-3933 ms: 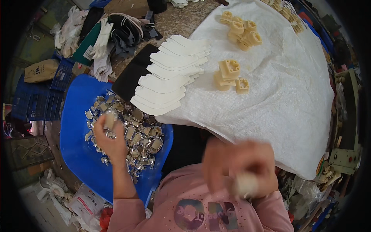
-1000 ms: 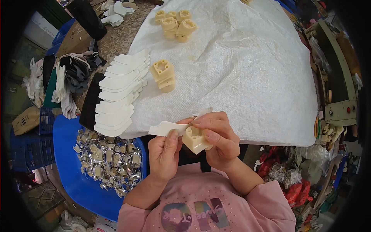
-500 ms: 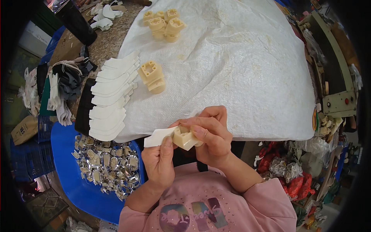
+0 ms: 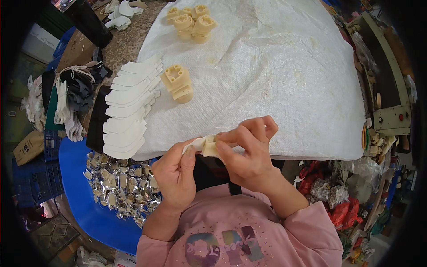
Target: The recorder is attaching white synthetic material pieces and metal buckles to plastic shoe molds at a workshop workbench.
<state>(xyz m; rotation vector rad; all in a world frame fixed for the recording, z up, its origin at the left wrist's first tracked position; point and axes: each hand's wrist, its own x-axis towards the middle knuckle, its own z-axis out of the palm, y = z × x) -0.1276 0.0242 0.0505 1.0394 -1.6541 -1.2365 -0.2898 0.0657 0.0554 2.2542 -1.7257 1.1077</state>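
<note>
My left hand [image 4: 175, 178] pinches a curved white sheet piece [image 4: 195, 143] between thumb and fingers, at the near edge of the covered table. Its end lies against a cream plastic block [image 4: 210, 148], which looks like a shoe heel. My right hand [image 4: 249, 153] grips that heel from the right with thumb and fingertips, the other fingers bent above. Part of the heel is hidden by my fingers. Further off stands a stack of cream heels [image 4: 178, 84], and a cluster of several more [image 4: 194, 26] sits at the far side. Overlapping white cut pieces [image 4: 126, 118] lie in a row on the left.
White woven sheeting [image 4: 275, 89] covers the table. A blue tub [image 4: 80, 200] of shiny silver pieces [image 4: 118, 184] stands low on the left. A dark cylinder [image 4: 91, 26] is at the far left, a green-grey machine frame [image 4: 391, 120] on the right, red plastic bags [image 4: 340, 213] below it.
The white piece has bent from lying flat to a curve beside the heel. My left hand has shifted left and turned; my right fingers have risen and the heel has tilted.
</note>
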